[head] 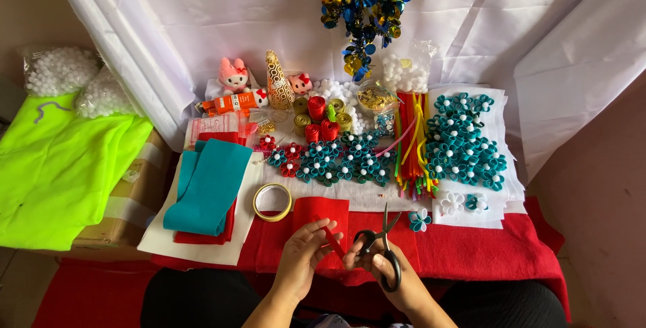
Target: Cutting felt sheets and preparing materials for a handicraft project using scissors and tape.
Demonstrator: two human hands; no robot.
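left hand (304, 250) pinching red felt strip (332, 240), right hand (378, 264) gripping black scissors (385, 247)

Single head-worn view, looking steeply down and forward from close above. Fingers (321, 232) low in the centre, red felt table (471, 250) just beyond them, white backdrop sheet (222, 12) farthest past the fingertips.

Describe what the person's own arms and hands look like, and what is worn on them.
Both forearms come up from the bottom edge and are bare as far as they show: no sleeves or cuffs. The left hand and right hand wear no gloves, and no watch, bracelet or ring can be made out at this size. Any nail colour is too small to tell.
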